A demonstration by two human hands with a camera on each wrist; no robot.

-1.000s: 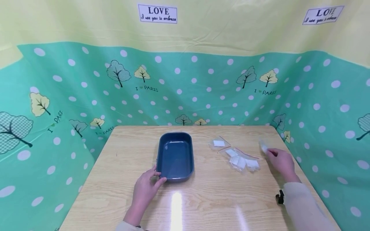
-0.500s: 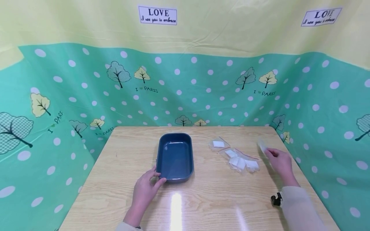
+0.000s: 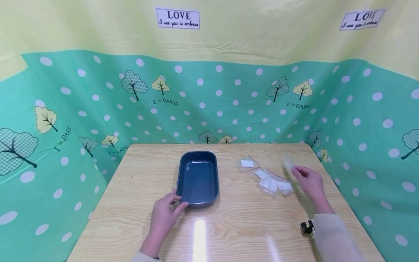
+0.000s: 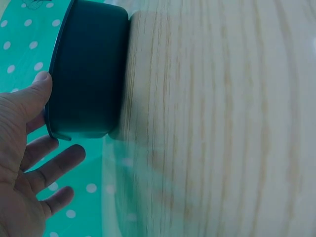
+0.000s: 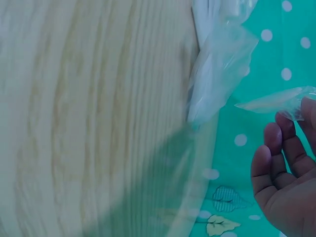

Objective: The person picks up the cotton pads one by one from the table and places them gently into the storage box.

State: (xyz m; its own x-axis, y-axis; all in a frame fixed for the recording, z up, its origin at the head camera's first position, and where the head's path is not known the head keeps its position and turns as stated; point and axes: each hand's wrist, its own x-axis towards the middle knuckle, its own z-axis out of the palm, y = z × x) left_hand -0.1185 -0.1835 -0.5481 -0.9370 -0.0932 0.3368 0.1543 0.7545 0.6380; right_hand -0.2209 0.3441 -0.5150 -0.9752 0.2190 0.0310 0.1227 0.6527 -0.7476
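My left hand holds the near left corner of a dark blue rectangular dish, thumb and a finger at its rim. In the left wrist view the thumb presses on the dish's rim while the other fingers spread below. Over the table's right side, my right hand pinches a small clear plastic bag between thumb and fingertips. That bag hangs above the tabletop in the right wrist view. To its left lie several clear zip bags with white contents, overlapping one another.
Another zip bag lies just behind the pile. The wooden table is enclosed at the back and sides by a green and yellow printed cloth. A black wrist device sits at the right sleeve.
My right hand has moved left with the pinched bag, closer to the bags on the table. The left hand and the dish have stayed in place.
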